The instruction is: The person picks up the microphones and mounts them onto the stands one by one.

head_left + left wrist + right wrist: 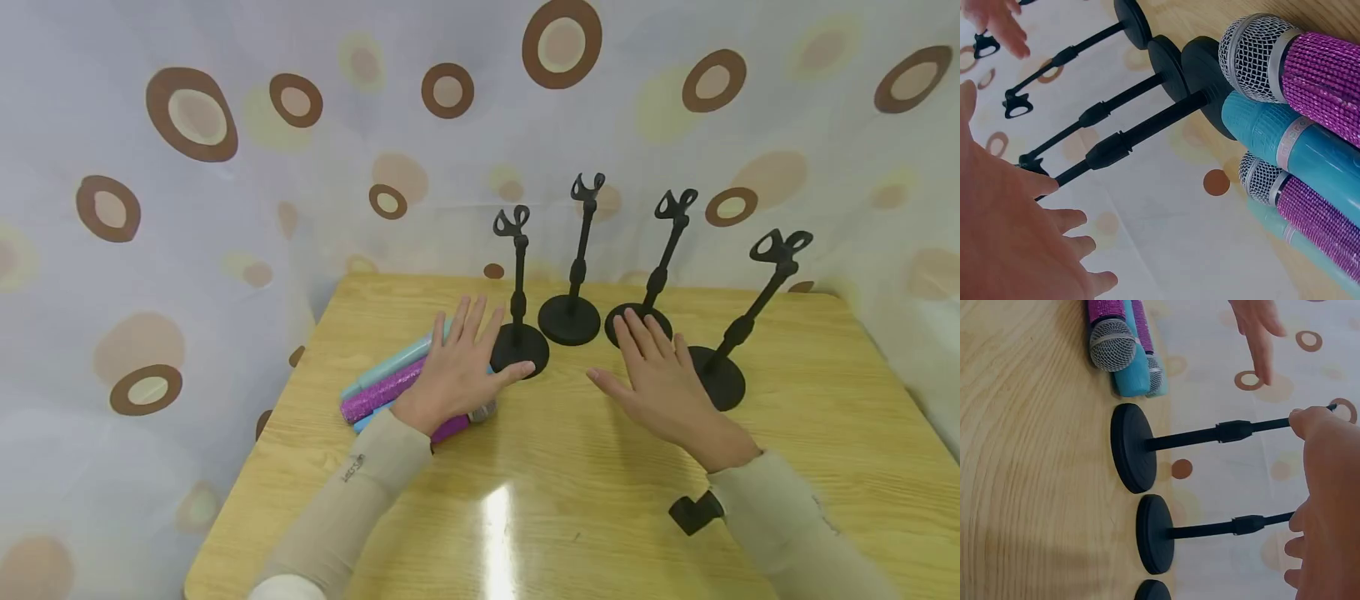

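Note:
My left hand is spread flat, palm down, above a group of microphones, and overlaps them in the head view. A glittery purple microphone with a silver mesh head lies beside a blue one; another purple microphone and a pale teal one lie behind. My right hand is also spread, palm down, in front of the right-hand black microphone stands. Neither hand holds anything. Several such stands, among them the leftmost stand and the rightmost stand, stand upright with empty clips on top.
Everything stands on a light wooden table. A pale cloth with brown rings hangs behind its back edge. The stands reach up from round bases along the back, the microphones lie to their left. A black piece sticks out at my right cuff.

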`<state>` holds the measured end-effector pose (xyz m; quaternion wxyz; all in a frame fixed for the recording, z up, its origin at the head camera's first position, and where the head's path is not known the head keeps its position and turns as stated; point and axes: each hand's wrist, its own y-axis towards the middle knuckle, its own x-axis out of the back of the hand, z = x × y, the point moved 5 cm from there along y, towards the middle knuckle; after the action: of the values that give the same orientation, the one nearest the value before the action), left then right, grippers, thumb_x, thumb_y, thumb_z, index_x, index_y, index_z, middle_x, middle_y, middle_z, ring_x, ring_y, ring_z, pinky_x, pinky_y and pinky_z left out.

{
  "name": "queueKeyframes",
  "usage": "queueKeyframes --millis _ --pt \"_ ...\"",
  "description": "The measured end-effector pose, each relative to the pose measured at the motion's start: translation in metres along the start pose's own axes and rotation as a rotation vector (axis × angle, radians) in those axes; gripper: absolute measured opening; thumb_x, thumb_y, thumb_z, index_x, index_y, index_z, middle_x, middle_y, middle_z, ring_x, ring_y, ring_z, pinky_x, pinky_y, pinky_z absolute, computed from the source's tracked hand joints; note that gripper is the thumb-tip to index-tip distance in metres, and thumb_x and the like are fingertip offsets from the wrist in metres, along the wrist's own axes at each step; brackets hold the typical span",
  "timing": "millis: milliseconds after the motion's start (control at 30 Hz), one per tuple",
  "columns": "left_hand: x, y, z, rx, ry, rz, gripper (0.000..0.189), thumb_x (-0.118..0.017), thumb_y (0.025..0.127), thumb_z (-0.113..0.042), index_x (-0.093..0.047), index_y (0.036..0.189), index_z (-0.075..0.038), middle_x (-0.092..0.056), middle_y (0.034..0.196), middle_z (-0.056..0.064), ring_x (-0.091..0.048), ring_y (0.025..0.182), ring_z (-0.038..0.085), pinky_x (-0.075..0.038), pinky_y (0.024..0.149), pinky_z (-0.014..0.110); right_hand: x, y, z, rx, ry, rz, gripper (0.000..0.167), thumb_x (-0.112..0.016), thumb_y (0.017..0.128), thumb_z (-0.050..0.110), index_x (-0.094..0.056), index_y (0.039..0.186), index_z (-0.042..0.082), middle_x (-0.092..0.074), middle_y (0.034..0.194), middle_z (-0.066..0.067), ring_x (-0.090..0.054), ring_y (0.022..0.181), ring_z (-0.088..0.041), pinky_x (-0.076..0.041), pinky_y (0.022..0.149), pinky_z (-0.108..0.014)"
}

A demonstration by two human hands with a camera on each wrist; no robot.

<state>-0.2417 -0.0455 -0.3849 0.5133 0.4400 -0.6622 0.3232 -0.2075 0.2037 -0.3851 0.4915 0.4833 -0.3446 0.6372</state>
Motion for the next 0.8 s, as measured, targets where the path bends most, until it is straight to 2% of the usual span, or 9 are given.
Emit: queueKeyframes --millis 133,267,367,433,533,667,800 --pt "0.0 0.015 0.004 0.031 -0.124 -0.005 0.088 -0.034 0.096 -0.072 -0.008 0.161 -0.018 -0.006 0.168 0.008 0.0 0.156 0.03 -0.002 0.124 0.057 -0.012 0.018 0.004 0.031 0.098 0.017 0.085 -0.038 0.101 0.061 -0.007 0.16 0.008 -0.005 0.167 -0.018 -0.005 0.153 -0.043 -0.007 0.118 -0.069" --pt "-0.001 0.033 0.006 0.066 -0.287 -0.043 0.076 -0.045 0.101 -0.054 -0.017 0.159 -0.013 -0.025 0.163 0.013 -0.022 0.152 0.032 -0.019 0.124 0.052 -0.028 0.038 0.009 0.079 0.276 0.016 0.074 -0.038 0.104 0.053 -0.019 0.158 0.006 -0.016 0.165 -0.017 -0.017 0.151 -0.041 -0.018 0.119 -0.064" --pt "-0.004 0.045 0.006 0.103 -0.39 -0.053 0.067 -0.048 0.103 -0.044 -0.022 0.157 -0.014 -0.031 0.16 0.012 -0.033 0.147 0.031 -0.031 0.12 0.049 -0.042 0.051 0.014 0.103 0.386 0.015 0.066 -0.037 0.106 0.049 -0.026 0.156 0.007 -0.023 0.162 -0.016 -0.026 0.149 -0.039 -0.028 0.117 -0.061" --pt "-0.007 0.052 0.006 0.125 -0.442 -0.056 0.063 -0.047 0.104 -0.041 -0.025 0.157 -0.014 -0.033 0.159 0.011 -0.035 0.146 0.03 -0.034 0.118 0.048 -0.05 0.06 0.018 0.109 0.436 0.011 0.063 -0.037 0.106 0.046 -0.029 0.154 0.006 -0.027 0.16 -0.016 -0.032 0.146 -0.038 -0.034 0.114 -0.059" --pt "-0.008 0.063 0.005 0.135 -0.476 -0.089 0.056 -0.044 0.106 -0.036 -0.03 0.154 -0.012 -0.039 0.155 0.01 -0.041 0.142 0.028 -0.04 0.114 0.046 -0.058 0.076 0.024 0.107 0.487 -0.019 0.056 -0.039 0.107 0.039 -0.035 0.151 0.004 -0.036 0.154 -0.018 -0.043 0.138 -0.037 -0.041 0.109 -0.057" --pt "-0.008 0.076 0.003 0.118 -0.53 -0.174 0.045 -0.043 0.107 -0.028 -0.041 0.147 -0.007 -0.05 0.146 0.012 -0.052 0.133 0.027 -0.047 0.107 0.042 -0.067 0.097 0.03 0.086 0.522 -0.07 0.046 -0.041 0.108 0.025 -0.04 0.147 -0.001 -0.047 0.145 -0.021 -0.052 0.129 -0.037 -0.048 0.103 -0.054" --pt "-0.007 0.086 -0.001 0.073 -0.53 -0.291 0.031 -0.046 0.107 -0.024 -0.057 0.126 -0.003 -0.066 0.119 0.013 -0.066 0.107 0.026 -0.056 0.088 0.037 -0.079 0.115 0.036 0.06 0.597 -0.061 0.045 -0.039 0.108 0.019 -0.037 0.149 -0.001 -0.047 0.147 -0.022 -0.053 0.131 -0.037 -0.047 0.105 -0.052"
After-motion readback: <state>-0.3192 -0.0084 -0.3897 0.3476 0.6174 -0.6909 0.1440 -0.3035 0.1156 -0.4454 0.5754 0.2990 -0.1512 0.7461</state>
